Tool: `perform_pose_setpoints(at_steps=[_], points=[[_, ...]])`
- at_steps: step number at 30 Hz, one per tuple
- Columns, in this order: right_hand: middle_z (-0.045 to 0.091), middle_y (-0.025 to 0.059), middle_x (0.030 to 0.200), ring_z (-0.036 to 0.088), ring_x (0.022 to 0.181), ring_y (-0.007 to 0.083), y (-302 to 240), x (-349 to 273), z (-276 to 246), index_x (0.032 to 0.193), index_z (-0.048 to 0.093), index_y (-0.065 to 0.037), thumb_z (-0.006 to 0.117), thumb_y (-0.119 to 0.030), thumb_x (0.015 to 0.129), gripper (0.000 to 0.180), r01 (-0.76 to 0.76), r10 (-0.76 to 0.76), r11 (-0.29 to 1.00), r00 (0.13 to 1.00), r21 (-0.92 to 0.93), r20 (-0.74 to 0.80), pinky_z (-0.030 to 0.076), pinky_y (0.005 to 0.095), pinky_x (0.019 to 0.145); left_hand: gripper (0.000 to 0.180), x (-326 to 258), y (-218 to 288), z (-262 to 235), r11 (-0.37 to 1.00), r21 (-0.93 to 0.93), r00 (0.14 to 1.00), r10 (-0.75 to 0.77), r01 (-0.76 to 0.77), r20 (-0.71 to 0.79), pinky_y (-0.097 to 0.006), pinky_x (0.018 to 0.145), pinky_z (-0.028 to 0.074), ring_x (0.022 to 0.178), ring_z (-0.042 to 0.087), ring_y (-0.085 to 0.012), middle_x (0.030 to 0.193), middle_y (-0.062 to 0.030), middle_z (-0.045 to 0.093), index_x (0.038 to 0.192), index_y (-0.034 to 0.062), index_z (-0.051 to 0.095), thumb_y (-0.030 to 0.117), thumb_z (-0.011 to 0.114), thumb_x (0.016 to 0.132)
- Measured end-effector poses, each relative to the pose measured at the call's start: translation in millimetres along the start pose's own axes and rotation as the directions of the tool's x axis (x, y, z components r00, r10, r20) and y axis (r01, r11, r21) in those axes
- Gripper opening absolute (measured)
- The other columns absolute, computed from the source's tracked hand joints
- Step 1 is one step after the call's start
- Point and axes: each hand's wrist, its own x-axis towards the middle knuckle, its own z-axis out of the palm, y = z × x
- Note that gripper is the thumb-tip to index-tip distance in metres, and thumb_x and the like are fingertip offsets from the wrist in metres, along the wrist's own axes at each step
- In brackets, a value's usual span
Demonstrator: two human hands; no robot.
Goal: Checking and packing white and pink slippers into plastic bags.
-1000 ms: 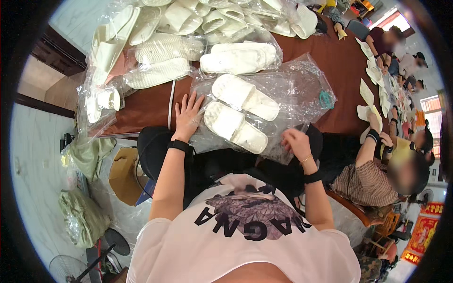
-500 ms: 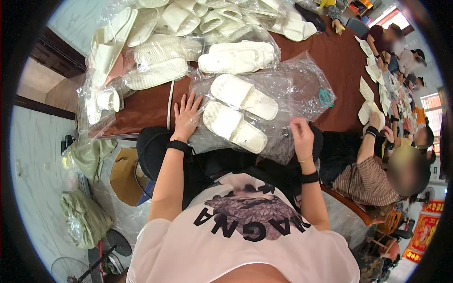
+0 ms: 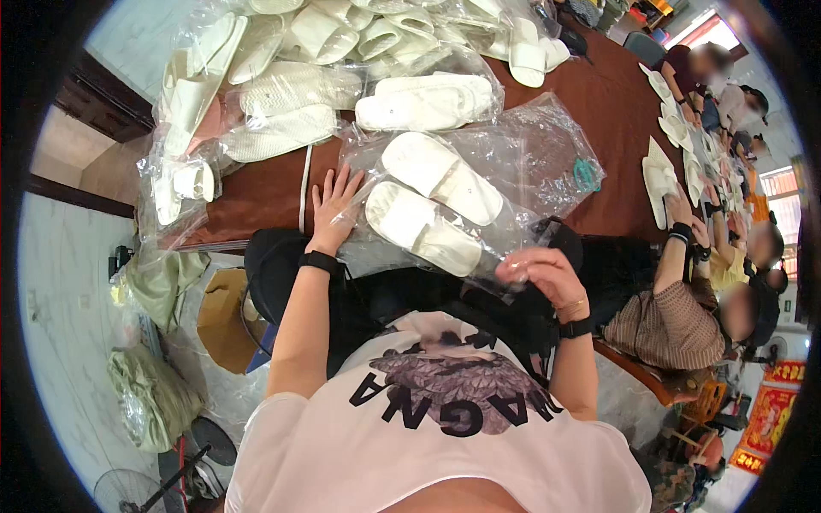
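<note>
A pair of white slide slippers lies side by side in a clear plastic bag on the brown-covered table, angled down to the right. My left hand rests flat with fingers spread, at the left edge of the bag beside the slippers. My right hand is at the table's near edge, just right of the nearer slipper's end, its fingers curled together on the bag's near edge. Its fingertips are partly covered by plastic. A small green cord lies at the bag's right end.
Bagged white slippers lie behind the pair, with a larger pile at the far left. A loose slipper lies beyond. To the right, a co-worker handles slippers. A cardboard box stands on the floor at left.
My right hand has moved down and its fingers have curled over the bag's near edge. My left hand stays nearly in place. At the far side, a slipper has turned and a co-worker's hand has withdrawn.
</note>
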Motion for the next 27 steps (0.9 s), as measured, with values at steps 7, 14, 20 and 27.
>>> perform_pose_setpoints(at_steps=[7,14,20,27], points=[[0.066,0.0156,0.111,0.066,0.099,0.0228,70,14,8,0.122,0.057,0.006,0.062,-0.025,0.091,0.044,-0.316,0.320,0.947,0.924,0.056,-0.210,0.054,0.0330,0.082,0.060,3,2,-5,1.000,-0.011,0.999,-0.028,0.028,0.044,-0.060,0.111,0.021,0.143,0.023,-0.0332,0.156,-0.0022,0.025,0.146,0.0251,0.036,0.021,0.056,0.089],[0.060,0.0097,0.100,0.056,0.085,0.0163,129,52,22,0.103,0.053,0.002,0.076,-0.018,0.081,0.038,-0.357,0.210,0.927,0.742,-0.111,-0.636,0.048,0.0314,0.074,0.063,1,3,-1,1.000,-0.006,0.997,-0.029,0.030,0.064,-0.059,0.112,0.018,0.143,0.020,-0.0323,0.157,-0.0023,0.022,0.147,0.0256,0.033,0.023,0.058,0.089],[0.060,0.0051,0.101,0.060,0.083,0.0196,130,64,37,0.114,0.053,-0.010,0.070,-0.026,0.086,0.036,-0.131,0.152,0.988,0.689,0.085,-0.709,0.054,0.0358,0.059,0.060,0,0,3,1.000,-0.003,1.000,-0.018,0.018,0.011,-0.059,0.112,0.016,0.143,0.021,-0.0327,0.157,-0.0033,0.023,0.147,0.0253,0.034,0.029,0.053,0.090],[0.062,0.0058,0.103,0.061,0.087,0.0184,87,70,31,0.117,0.055,-0.006,0.069,-0.025,0.085,0.039,-0.257,0.423,0.898,0.730,0.358,-0.536,0.050,0.0294,0.060,0.058,2,5,-11,0.989,-0.139,0.999,-0.049,0.046,-0.020,-0.061,0.111,0.017,0.143,0.022,-0.0347,0.156,-0.0061,0.025,0.145,0.0245,0.037,0.024,0.053,0.090]])
